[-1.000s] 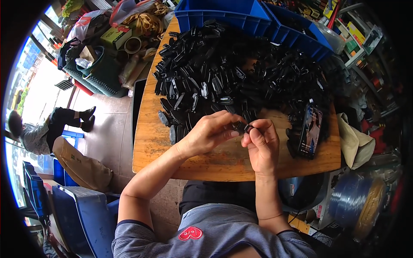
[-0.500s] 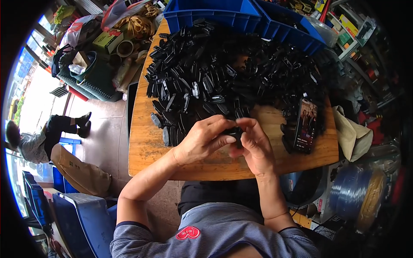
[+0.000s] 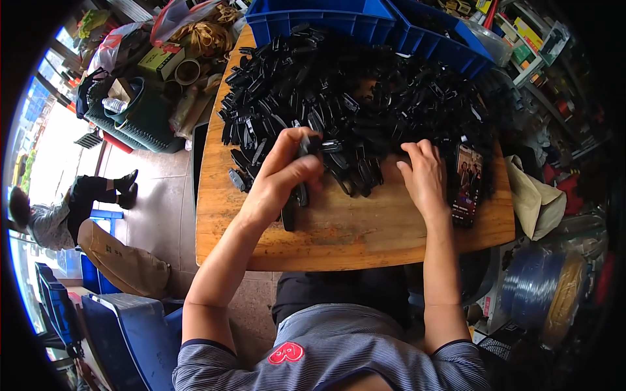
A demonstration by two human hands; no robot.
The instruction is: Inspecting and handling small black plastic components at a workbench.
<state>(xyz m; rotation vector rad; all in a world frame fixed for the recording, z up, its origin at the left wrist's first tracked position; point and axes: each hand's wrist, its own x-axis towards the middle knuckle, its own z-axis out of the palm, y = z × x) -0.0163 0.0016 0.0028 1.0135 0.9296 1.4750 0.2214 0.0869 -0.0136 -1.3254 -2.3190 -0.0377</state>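
Observation:
A large heap of small, long black plastic parts (image 3: 274, 104), some with shiny edges, covers the far and middle table. At the heap's near left edge, my left hand (image 3: 280, 171) is curled with its thumb and fingers around one small black part (image 3: 309, 144); its exact kind is blurred. To the right, my right hand (image 3: 425, 179) lies over the near right edge of the heap. Its thumb stands apart from the bent fingers, and nothing shows between them. A phone (image 3: 465, 186) with a lit screen is propped just right of this hand.
Two blue plastic bins (image 3: 319, 27) stand behind the heap. The wooden table's (image 3: 339, 244) near edge is close to my body. Crowded shelves (image 3: 535, 58) rise at right, with wrapped rolls (image 3: 535, 296) below. A person (image 3: 52, 212) is at far left, near a blue crate (image 3: 130, 332).
My hands were together over the near middle of the table and have moved apart. The left went left and farther with a black part; the right went right to the heap beside the phone.

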